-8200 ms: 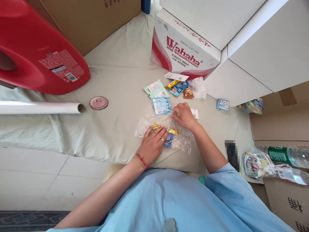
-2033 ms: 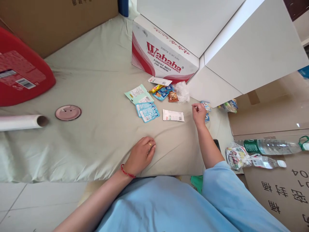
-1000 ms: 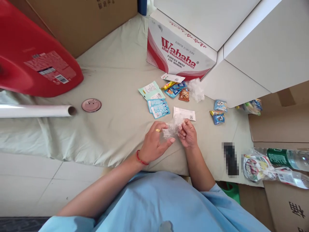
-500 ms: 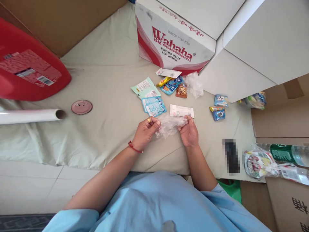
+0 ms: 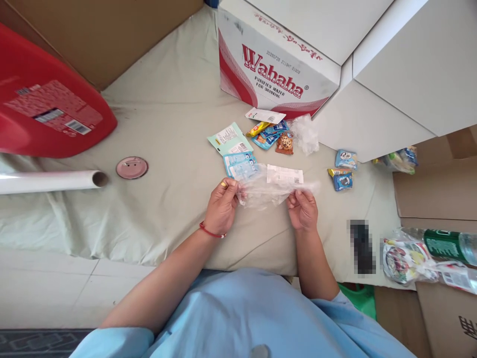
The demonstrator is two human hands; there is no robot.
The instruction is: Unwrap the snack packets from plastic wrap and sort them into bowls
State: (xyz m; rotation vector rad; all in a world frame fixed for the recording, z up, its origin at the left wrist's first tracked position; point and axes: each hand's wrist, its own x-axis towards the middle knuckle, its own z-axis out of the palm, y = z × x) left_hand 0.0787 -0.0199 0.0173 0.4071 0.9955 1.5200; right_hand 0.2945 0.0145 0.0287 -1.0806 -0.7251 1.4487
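Observation:
A clear plastic bag is stretched sideways between my two hands, low over the cloth. My left hand pinches its left side between thumb and fingers. On the right side, my right hand grips it the same way, with some film sticking out past the fingers. Just beyond the bag lie a white printed packet and light-blue sachets, partly seen through the film. A pale green packet touches the sachets. Farther back sit a brown cookie packet, blue packets and another crumpled clear bag.
A Wahaha carton and white boxes stand at the back. Small snack packets lie to the right, near a blurred dark object and a bottle. Leftward are a round pink badge, a white tube and a red jug.
My hands have moved apart, the right one farther rightward. The clear bag between them went from bunched up to spread wider. The whole view has shifted slightly.

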